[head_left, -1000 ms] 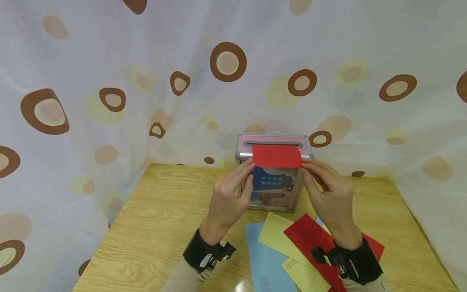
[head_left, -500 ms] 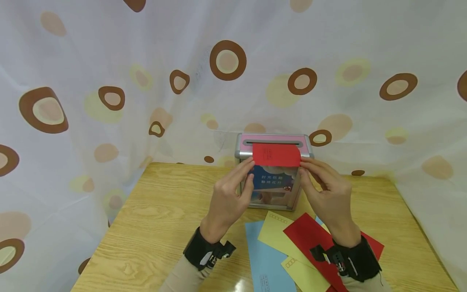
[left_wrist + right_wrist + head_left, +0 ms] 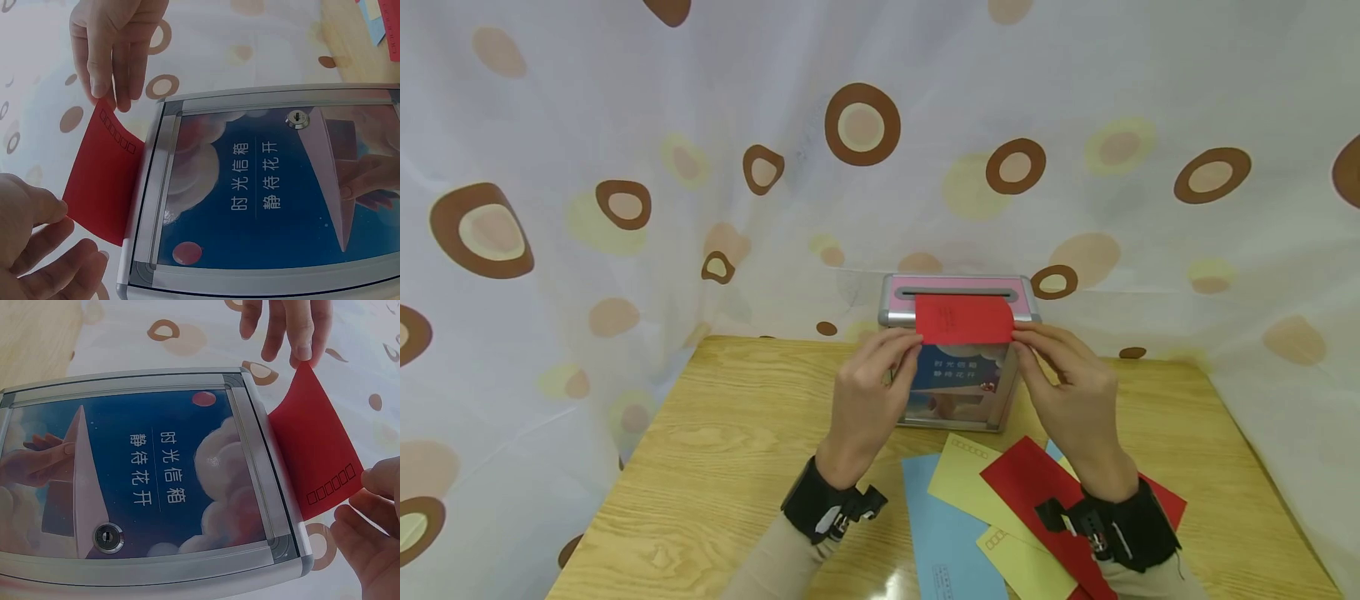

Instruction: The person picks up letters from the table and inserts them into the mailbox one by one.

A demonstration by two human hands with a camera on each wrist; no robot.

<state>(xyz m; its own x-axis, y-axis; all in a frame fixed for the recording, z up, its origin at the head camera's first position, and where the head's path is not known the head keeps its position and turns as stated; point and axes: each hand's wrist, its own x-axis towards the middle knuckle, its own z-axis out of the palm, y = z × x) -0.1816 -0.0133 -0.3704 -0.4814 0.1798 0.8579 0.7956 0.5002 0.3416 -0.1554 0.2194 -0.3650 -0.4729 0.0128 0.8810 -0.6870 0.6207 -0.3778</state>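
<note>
Both hands hold a red envelope point(image 3: 964, 319) by its near corners, above the top of a letter box point(image 3: 961, 367). My left hand point(image 3: 871, 392) pinches the left corner between thumb and fingertips, while my right hand point(image 3: 1071, 392) pinches the right corner. In the left wrist view, the envelope point(image 3: 106, 172) shows a row of small printed squares, and its far edge lies behind the box's top rim. The box has a pink top with a dark slot point(image 3: 957, 293), just beyond the envelope. A picture and a lock point(image 3: 108, 537) are on its front.
On the wooden table point(image 3: 737, 450), in front of the box, lie a blue envelope point(image 3: 943, 525), yellow envelopes point(image 3: 967, 475) and a dark red envelope point(image 3: 1026, 479), overlapping. A patterned cloth point(image 3: 910, 208) hangs behind and at the sides.
My left thumb has moved up toward the fingertips at the envelope's corner. The envelope and right hand stay almost in place; the head view has shifted slightly.
</note>
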